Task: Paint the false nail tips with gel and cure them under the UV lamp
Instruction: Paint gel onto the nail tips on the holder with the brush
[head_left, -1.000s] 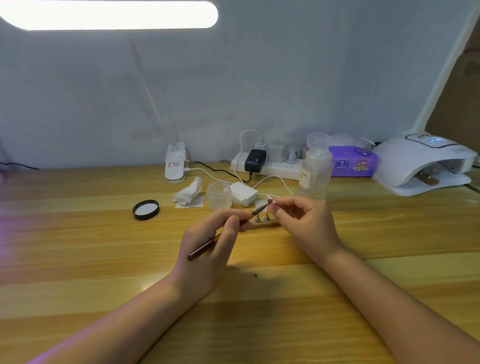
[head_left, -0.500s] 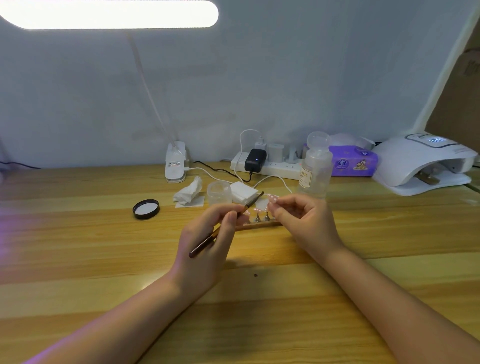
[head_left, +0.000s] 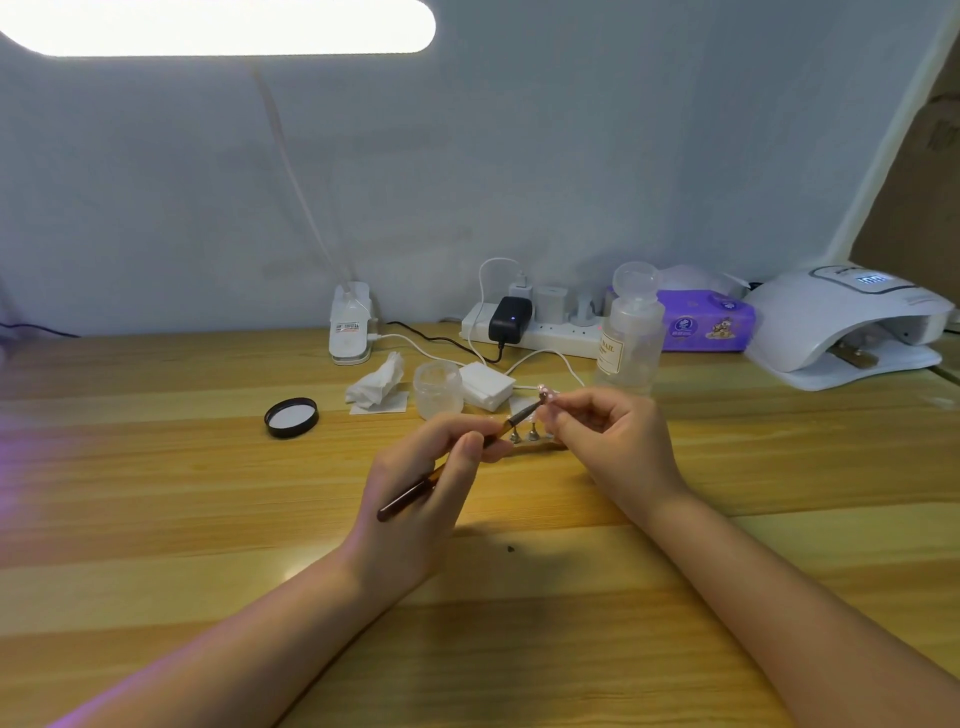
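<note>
My left hand (head_left: 426, 483) grips a dark brown gel brush (head_left: 410, 496), its tip touching a small pink false nail tip (head_left: 544, 391). My right hand (head_left: 608, 441) pinches that nail tip by its holder just above the table. Behind the hands, a wooden stand (head_left: 532, 436) with small metal nail holders sits on the table, partly hidden. An open frosted gel jar (head_left: 437, 388) stands behind my left hand. The white UV lamp (head_left: 847, 327) sits at the far right with its display lit.
The jar's black lid (head_left: 291, 417) lies to the left. Crumpled wipes (head_left: 378, 387) and a stack of white pads (head_left: 485, 392) lie by the jar. A clear pump bottle (head_left: 631, 332), a power strip (head_left: 540, 332), a purple tissue pack (head_left: 706, 322) and a desk lamp base (head_left: 350, 325) line the back.
The brush tip lifted off toward the jar half a second ago and is now back against the nail tip. My right hand has stayed nearly still.
</note>
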